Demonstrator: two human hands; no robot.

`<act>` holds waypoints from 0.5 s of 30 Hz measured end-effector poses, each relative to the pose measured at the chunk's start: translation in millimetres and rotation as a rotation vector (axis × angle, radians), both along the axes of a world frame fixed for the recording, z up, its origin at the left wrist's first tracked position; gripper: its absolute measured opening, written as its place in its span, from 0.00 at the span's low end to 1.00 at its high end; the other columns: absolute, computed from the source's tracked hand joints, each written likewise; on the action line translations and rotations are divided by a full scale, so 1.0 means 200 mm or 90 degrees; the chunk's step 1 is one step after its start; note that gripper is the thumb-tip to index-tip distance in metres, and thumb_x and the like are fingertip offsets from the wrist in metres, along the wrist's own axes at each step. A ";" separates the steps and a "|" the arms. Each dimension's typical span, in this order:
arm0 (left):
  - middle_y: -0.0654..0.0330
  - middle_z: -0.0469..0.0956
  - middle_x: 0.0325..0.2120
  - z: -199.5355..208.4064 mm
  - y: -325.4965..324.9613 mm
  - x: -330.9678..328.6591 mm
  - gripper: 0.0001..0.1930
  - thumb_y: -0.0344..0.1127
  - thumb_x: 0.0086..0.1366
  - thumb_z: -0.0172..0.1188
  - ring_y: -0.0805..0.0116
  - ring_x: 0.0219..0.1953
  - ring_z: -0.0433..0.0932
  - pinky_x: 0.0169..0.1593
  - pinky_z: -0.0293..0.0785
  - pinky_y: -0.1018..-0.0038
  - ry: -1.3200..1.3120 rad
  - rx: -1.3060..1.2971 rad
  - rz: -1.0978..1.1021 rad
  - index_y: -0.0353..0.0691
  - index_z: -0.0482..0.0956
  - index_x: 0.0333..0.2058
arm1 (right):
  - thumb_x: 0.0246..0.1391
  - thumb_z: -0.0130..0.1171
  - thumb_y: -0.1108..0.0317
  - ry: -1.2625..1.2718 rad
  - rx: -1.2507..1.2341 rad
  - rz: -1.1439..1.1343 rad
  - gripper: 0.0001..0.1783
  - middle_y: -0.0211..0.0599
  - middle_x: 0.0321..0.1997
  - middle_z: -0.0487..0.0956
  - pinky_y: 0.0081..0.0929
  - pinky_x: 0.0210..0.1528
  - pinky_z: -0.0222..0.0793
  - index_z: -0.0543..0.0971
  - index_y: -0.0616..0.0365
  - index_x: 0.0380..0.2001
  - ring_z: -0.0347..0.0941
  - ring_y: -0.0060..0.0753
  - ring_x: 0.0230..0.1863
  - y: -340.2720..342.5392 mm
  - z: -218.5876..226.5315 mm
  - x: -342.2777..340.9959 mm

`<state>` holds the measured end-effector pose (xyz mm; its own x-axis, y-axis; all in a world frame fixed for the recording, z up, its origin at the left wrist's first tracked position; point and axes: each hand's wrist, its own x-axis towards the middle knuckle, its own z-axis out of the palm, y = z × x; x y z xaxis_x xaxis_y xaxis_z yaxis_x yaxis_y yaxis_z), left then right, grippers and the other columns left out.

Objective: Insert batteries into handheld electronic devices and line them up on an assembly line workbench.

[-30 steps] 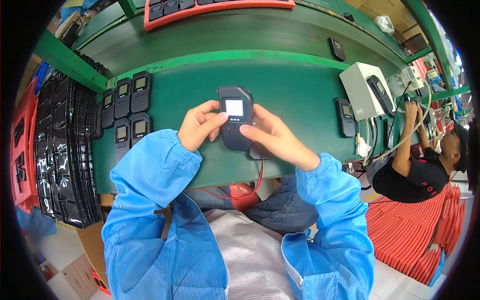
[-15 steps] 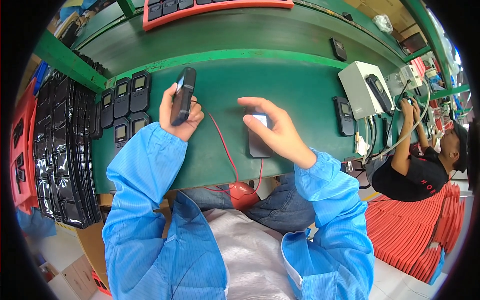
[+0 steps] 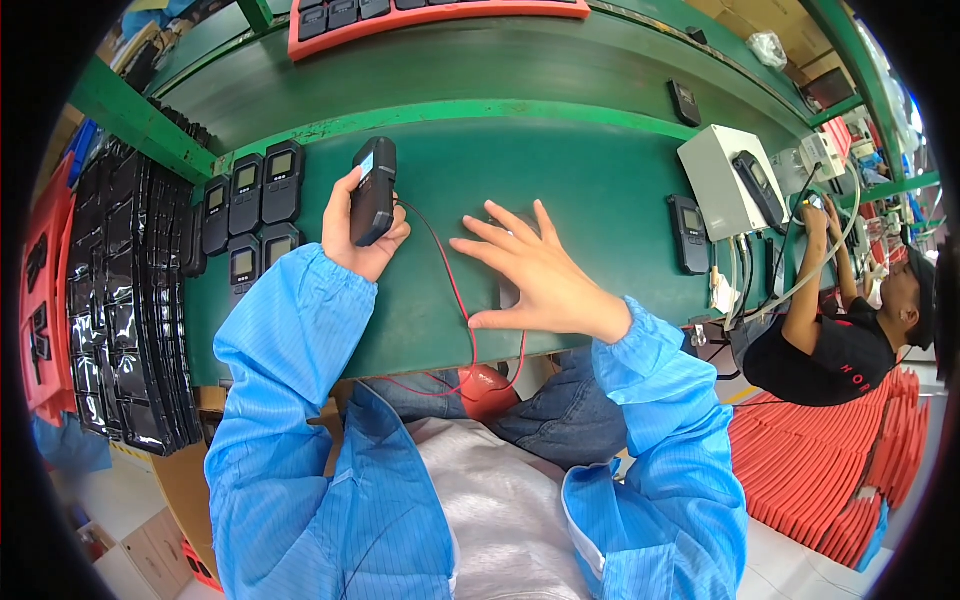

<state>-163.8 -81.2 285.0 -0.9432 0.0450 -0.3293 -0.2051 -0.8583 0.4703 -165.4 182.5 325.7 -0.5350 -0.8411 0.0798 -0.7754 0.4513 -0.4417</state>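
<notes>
My left hand (image 3: 365,235) grips a black handheld device (image 3: 374,195) with a small screen, tilted on edge above the bench. A red cable (image 3: 447,265) runs from near that hand down over the bench's front edge and loops back up toward my right hand. With fingers spread wide and palm down, my right hand (image 3: 540,270) hovers over or rests on a second device, which it hides almost wholly; I cannot tell if they touch. Left of my left hand, several similar black devices (image 3: 245,195) lie in rows on the green bench (image 3: 440,160).
Black plastic trays (image 3: 130,300) are stacked at the left. A grey box (image 3: 715,180) with cables stands at the right, a device (image 3: 689,235) beside it. Further right, a person in a black shirt (image 3: 835,355) works near stacked red trays (image 3: 800,460). A red tray (image 3: 450,14) holds devices at the back.
My right hand has spread its fingers and turned flatter, covering the second device that showed before. My left hand has turned its device slightly, so more of its side shows.
</notes>
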 end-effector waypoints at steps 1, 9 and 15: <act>0.61 0.71 0.22 0.00 0.00 0.00 0.17 0.50 0.68 0.54 0.68 0.18 0.65 0.23 0.60 0.72 -0.001 0.004 -0.004 0.40 0.73 0.32 | 0.49 0.68 0.48 -0.013 -0.009 -0.005 0.42 0.43 0.72 0.61 0.73 0.71 0.28 0.66 0.45 0.66 0.45 0.51 0.76 0.00 -0.01 -0.01; 0.61 0.71 0.22 -0.01 0.00 0.00 0.16 0.49 0.67 0.54 0.69 0.19 0.66 0.24 0.59 0.72 0.001 0.003 -0.009 0.40 0.73 0.33 | 0.51 0.64 0.60 -0.049 -0.023 -0.045 0.36 0.41 0.71 0.63 0.71 0.71 0.30 0.67 0.45 0.65 0.47 0.48 0.76 0.01 -0.01 -0.02; 0.62 0.70 0.22 0.00 0.01 0.00 0.16 0.49 0.66 0.56 0.69 0.20 0.66 0.24 0.59 0.72 -0.016 -0.003 -0.008 0.41 0.73 0.33 | 0.54 0.62 0.63 -0.066 -0.035 -0.081 0.33 0.41 0.71 0.64 0.67 0.72 0.33 0.68 0.47 0.64 0.49 0.47 0.76 0.02 -0.03 -0.05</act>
<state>-164.6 -79.1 285.9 -0.9337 0.0551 -0.3538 -0.2280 -0.8533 0.4689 -174.9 186.0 320.5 -0.6452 -0.7614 0.0628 -0.6622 0.5163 -0.5430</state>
